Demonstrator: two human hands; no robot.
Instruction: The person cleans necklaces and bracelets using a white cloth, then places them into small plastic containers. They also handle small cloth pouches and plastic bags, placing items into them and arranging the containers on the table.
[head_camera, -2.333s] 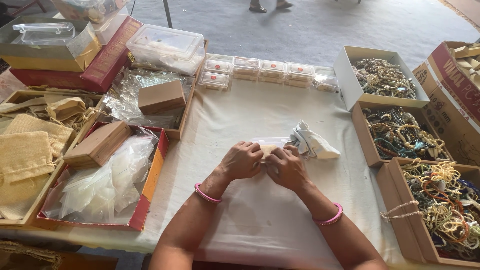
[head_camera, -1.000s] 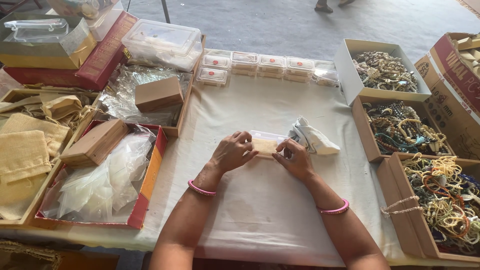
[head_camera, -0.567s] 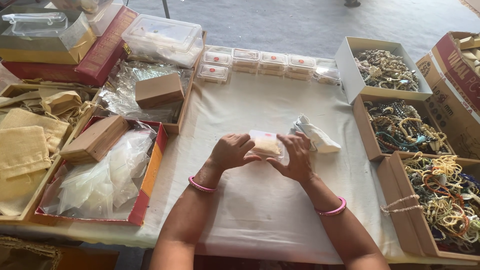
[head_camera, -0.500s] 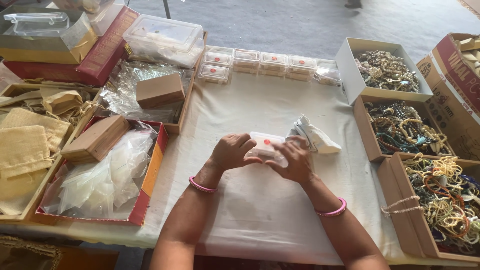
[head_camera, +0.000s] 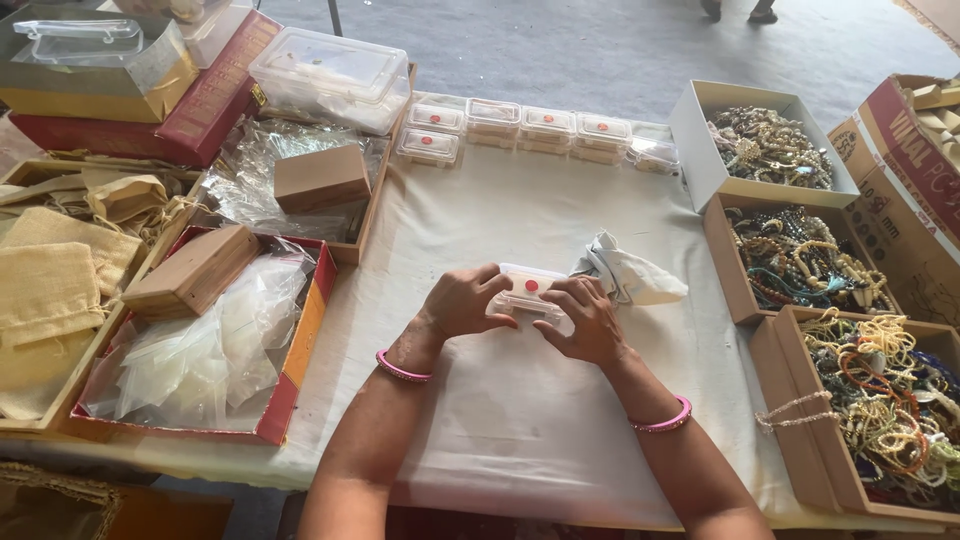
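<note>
A small clear plastic box with a red dot on its lid sits between both hands, just above the white cloth of the table. My left hand grips its left end and my right hand grips its right end, thumbs along the near edge. Something pale yellow shows inside the box. A crumpled white cloth lies just right of the hands. Each wrist wears a pink bangle.
Several matching small boxes line the table's far edge. Open boxes of beaded jewellery stand along the right. On the left are trays with plastic bags, wooden boxes, burlap pouches and a large clear container.
The box lay open on the cloth, showing its pale yellow contents. Both hands lifted and turned it, and now it is held with the red-dotted lid facing up.
</note>
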